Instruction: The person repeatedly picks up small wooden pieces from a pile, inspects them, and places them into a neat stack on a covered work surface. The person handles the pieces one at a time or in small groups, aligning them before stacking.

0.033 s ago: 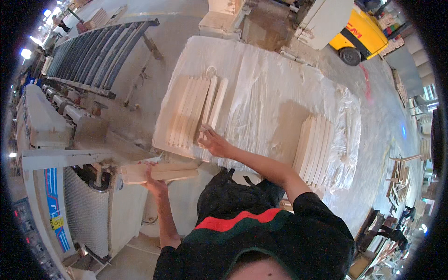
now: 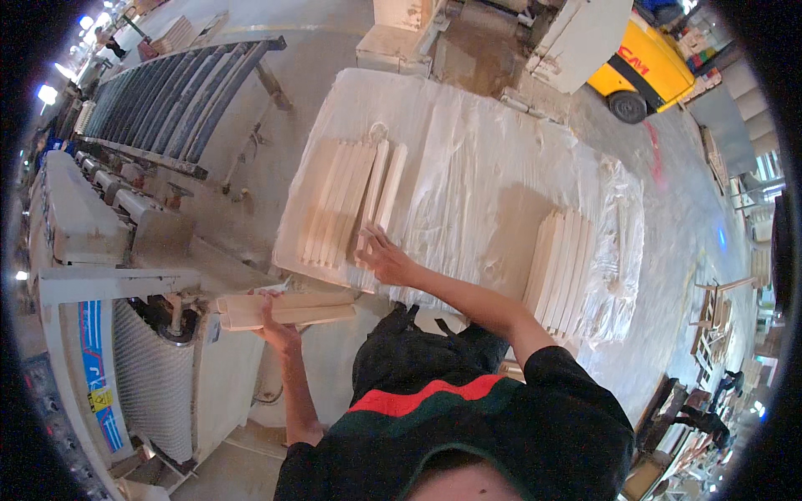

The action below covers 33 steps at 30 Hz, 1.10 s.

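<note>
Two or so pale wooden slats [image 2: 322, 314] lie across my left hand [image 2: 276, 326]. Its fingers are closed round them, and they stick out to both sides, level with the machine at the left. My right hand [image 2: 388, 260] reaches over the near edge of the plastic-covered stack [image 2: 459, 167]. There its fingers bend round the near end of a wooden slat [image 2: 374, 194], which lies slightly apart from a row of slats [image 2: 334, 200] side by side. My fingers partly cover that end. Another slat [image 2: 389, 188] lies just right of it.
A second group of slats [image 2: 561, 267] rests on the right part of the stack. On the left stand a machine with a ridged roller [image 2: 154, 384] and a roller conveyor [image 2: 180, 100]. A yellow wheeled vehicle [image 2: 643, 71] is at the far right; people [image 2: 706, 417] are at the lower right.
</note>
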Motion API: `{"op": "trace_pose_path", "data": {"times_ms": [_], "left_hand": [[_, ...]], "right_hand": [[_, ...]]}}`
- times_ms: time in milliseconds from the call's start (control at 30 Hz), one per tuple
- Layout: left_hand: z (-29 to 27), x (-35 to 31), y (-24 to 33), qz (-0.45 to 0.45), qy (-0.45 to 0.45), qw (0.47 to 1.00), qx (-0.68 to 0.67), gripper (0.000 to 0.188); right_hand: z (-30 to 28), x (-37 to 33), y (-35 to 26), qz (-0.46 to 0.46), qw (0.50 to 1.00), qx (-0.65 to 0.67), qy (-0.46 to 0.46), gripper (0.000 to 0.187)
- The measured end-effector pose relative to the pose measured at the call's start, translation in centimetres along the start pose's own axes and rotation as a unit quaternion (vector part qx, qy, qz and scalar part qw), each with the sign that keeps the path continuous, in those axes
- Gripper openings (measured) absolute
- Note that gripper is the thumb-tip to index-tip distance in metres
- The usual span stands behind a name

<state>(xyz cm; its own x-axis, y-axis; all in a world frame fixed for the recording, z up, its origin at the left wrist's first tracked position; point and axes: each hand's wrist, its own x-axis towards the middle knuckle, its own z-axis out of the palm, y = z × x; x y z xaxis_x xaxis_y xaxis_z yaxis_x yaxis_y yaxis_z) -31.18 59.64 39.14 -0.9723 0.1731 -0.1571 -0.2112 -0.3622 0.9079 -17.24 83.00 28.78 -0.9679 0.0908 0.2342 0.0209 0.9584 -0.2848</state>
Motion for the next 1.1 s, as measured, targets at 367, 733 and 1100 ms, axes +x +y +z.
{"op": "trace_pose_path", "data": {"times_ms": [367, 733, 1100], "left_hand": [[0.4, 0.3, -1.0, -0.012, -0.017, 1.0, -0.002, 0.049], [0.2, -0.5, -0.5, -0.02, -0.004, 1.0, -0.018, 0.046], [-1.8, 0.8, -2.2, -0.058, -0.001, 0.998, -0.036, 0.04]], "right_hand": [[-1.8, 6.5, 3.4, 0.529, 0.829, 0.178, 0.048, 0.08], [-2.0, 7.1, 4.3, 0.488, 0.848, 0.207, 0.013, 0.065], [3.9, 8.1, 4.2, 0.459, 0.869, 0.181, 0.045, 0.065]]}}
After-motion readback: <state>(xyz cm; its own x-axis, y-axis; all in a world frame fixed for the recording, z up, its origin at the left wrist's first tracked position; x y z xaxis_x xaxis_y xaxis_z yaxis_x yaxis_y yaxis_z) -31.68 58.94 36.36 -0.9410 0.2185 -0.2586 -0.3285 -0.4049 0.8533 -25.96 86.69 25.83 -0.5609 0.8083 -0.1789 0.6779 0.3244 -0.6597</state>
